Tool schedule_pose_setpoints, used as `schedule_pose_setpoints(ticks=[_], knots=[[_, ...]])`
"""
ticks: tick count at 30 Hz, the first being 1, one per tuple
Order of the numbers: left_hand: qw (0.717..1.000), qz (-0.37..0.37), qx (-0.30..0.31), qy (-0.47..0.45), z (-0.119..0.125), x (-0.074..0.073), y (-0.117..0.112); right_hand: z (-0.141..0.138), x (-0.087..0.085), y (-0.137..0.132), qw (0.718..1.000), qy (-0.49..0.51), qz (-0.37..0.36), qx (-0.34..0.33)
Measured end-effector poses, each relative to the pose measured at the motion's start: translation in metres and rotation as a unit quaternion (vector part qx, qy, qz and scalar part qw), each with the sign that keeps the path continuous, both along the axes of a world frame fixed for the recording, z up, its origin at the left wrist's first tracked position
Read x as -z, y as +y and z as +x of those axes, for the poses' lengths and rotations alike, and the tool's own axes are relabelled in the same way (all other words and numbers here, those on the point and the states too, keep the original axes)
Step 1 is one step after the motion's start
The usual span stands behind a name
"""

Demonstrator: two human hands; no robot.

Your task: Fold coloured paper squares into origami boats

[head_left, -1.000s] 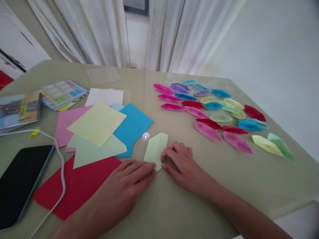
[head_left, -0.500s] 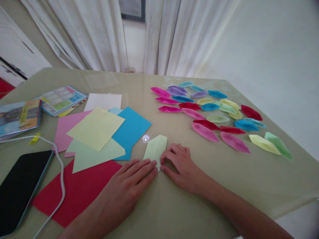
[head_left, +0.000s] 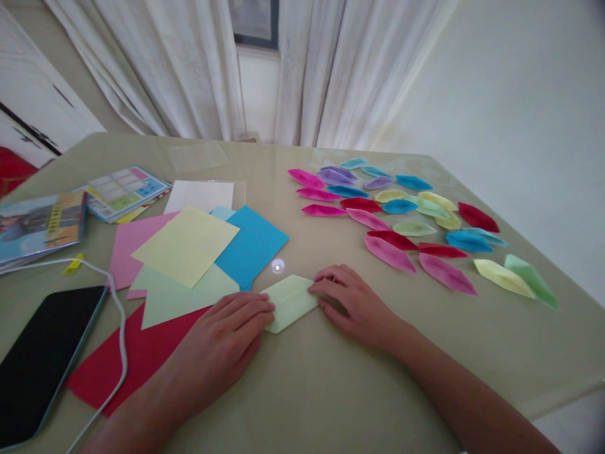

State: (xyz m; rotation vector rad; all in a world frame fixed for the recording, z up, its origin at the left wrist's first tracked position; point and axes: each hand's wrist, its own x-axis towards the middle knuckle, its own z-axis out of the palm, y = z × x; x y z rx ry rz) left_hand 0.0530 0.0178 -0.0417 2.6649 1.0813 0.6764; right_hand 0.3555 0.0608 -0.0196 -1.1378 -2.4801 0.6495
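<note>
As I watch, hands: left hand (head_left: 222,343), right hand (head_left: 359,309) flat on folded green paper (head_left: 290,301).
Risk: uneven pressure may skew crease.

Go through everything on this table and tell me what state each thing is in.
Light green paper, partly folded, lying flat.
Left hand, flat, fingertips on the paper.
Right hand, fingertips on its other end.
Paper shapes, folded, spread out.
Coloured sheets, unfolded, overlapping.
Tablet, screen dark.
</note>
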Motion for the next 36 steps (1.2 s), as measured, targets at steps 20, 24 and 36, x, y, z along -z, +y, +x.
schedule_pose_setpoints(ticks=[20,24,36], knots=[[0.999,0.022,0.033,0.000,0.035,-0.005,-0.026,-0.008,0.007,-0.009,0.997,0.051,-0.031,-0.048],[0.999,0.025,0.038,0.011,0.034,-0.002,-0.026,-0.010,0.007,-0.013,0.998,0.045,-0.040,0.016],[0.995,0.018,0.082,0.051,0.033,-0.004,-0.031,-0.013,0.003,-0.013,0.992,0.077,-0.092,0.032]])
